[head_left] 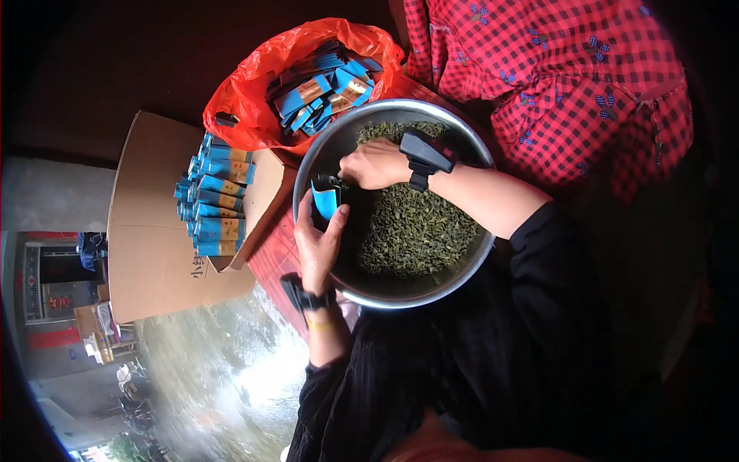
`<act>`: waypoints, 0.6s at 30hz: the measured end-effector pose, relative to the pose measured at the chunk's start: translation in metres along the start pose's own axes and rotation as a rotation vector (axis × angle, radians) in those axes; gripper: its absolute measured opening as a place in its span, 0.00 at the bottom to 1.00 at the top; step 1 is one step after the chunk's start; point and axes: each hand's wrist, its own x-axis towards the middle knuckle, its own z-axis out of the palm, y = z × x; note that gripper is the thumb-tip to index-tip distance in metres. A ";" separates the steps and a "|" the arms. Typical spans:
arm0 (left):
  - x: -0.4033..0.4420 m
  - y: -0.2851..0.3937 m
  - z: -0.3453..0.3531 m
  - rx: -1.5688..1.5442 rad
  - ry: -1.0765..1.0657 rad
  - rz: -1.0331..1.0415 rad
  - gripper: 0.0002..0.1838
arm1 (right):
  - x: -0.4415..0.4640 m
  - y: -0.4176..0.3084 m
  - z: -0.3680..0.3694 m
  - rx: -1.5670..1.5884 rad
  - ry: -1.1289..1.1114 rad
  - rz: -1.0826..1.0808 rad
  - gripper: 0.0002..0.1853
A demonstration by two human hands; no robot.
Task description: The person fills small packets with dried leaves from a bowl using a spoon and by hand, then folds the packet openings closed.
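A small blue packet (326, 203) is held upright by my left hand (317, 245), fingers on one side and thumb on the other, at the left rim of a metal basin (489, 250). Dried tea leaves (419, 231) lie across the basin's bottom. My right hand (375, 164) reaches over the basin with its fingers curled together at the packet's open mouth. Dark leaf bits show by those fingertips, which are partly hidden. Both wrists wear black straps with devices.
Behind the basin, a red plastic bag (242, 85) holds several flat blue packets (304, 96). Left of it, a cardboard box (150, 223) contains stacked, filled-looking blue packets (219, 204). Red checked cloth (554, 85) hangs at upper right. The red surface (273, 269) extends beneath the basin.
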 end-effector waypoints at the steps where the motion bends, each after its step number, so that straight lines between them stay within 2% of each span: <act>1: 0.000 0.000 0.000 0.003 -0.006 0.014 0.33 | -0.002 -0.003 0.000 -0.003 0.001 -0.002 0.16; 4: -0.001 0.000 0.003 0.018 0.021 0.085 0.28 | -0.002 -0.006 -0.002 0.098 -0.018 0.024 0.18; 7: -0.002 0.003 0.001 0.053 0.006 0.061 0.30 | 0.005 0.000 -0.006 0.115 0.027 0.107 0.21; 10: -0.002 0.000 0.002 0.057 0.035 0.086 0.31 | 0.010 0.005 -0.017 0.390 0.025 0.162 0.22; 12: -0.002 0.002 0.001 0.056 0.036 0.069 0.31 | 0.010 0.007 -0.022 0.418 0.080 0.180 0.22; 14: -0.004 0.003 0.000 0.061 0.030 0.047 0.32 | 0.014 0.011 -0.023 0.583 0.196 0.170 0.22; 16: -0.004 0.008 0.001 0.047 0.031 0.008 0.36 | 0.008 0.003 -0.038 0.588 0.291 0.107 0.22; 18: -0.003 0.009 0.002 0.020 0.018 -0.024 0.37 | 0.007 -0.002 -0.046 0.559 0.545 0.062 0.21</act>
